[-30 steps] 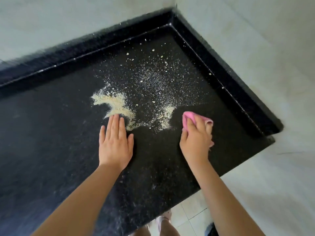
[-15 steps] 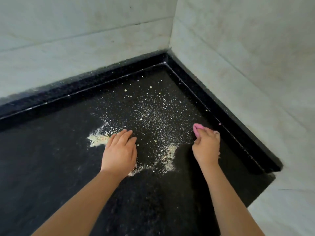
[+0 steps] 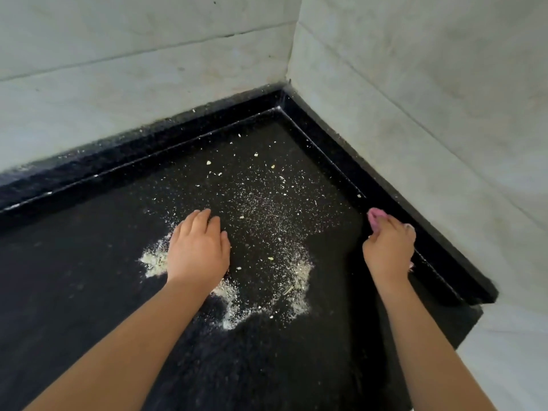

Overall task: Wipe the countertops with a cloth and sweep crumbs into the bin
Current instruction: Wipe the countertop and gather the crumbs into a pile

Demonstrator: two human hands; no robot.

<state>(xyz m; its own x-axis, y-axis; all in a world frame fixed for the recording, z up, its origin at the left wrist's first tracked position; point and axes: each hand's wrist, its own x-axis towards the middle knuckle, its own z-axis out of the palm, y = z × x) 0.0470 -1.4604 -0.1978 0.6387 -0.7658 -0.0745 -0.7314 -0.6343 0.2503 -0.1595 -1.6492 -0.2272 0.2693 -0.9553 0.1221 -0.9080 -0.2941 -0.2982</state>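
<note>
I see a black speckled countertop (image 3: 89,277) running into a corner, with a raised black lip along its back and right edges. Pale crumbs (image 3: 267,209) lie scattered over the middle of it, thin toward the corner and thicker nearer me, where they gather into a curved ridge (image 3: 267,304) with a denser patch at its left end. A few larger flakes sit apart close to the back lip. My left hand (image 3: 197,250) rests on the surface over the left end of the ridge. My right hand (image 3: 388,247) presses a pink cloth (image 3: 376,216) down just beside the right lip.
</note>
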